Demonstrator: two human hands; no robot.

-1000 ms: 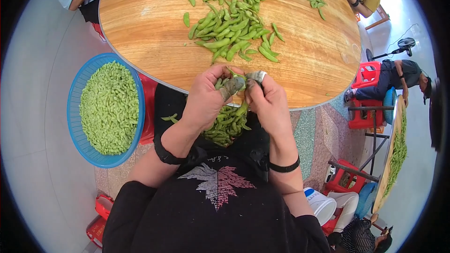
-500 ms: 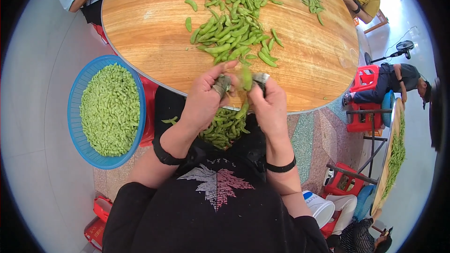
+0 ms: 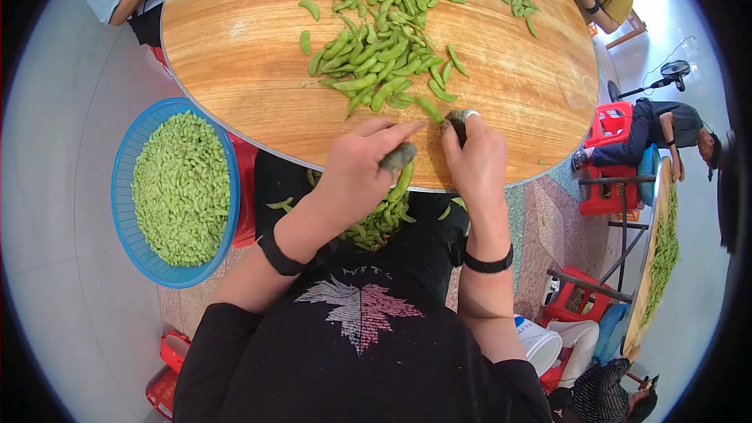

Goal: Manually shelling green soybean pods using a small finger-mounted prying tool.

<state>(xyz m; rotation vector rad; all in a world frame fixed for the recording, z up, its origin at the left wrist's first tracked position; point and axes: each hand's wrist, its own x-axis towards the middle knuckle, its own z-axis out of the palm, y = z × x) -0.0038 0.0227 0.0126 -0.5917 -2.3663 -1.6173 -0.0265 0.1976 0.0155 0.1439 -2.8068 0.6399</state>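
Observation:
My left hand (image 3: 356,172) is closed over the near table edge, its thumb in a grey-green wrapping. Whatever lies inside its curled fingers is hidden. To its right, my right hand (image 3: 476,158) pinches with dark-wrapped fingertips at the near end of a green soybean pod (image 3: 428,108). Just beyond both hands a heap of soybean pods (image 3: 380,59) spreads over the round wooden table (image 3: 251,70). Below my hands, more green pods (image 3: 368,229) lie in a pile at my lap, partly covered by my left forearm. One curved pod (image 3: 403,183) stands out beside my left thumb.
A blue plastic basket (image 3: 117,196) full of shelled green beans (image 3: 180,188) stands at left, beside a red stool (image 3: 245,188). People sit around the table's far side. At right are a second table with pods (image 3: 664,258), a white bucket (image 3: 540,348) and a fan (image 3: 674,70).
My hands have moved apart; the pod between them is no longer there. My right hand has shifted right and forward, to a pod by the heap. The view has shifted slightly.

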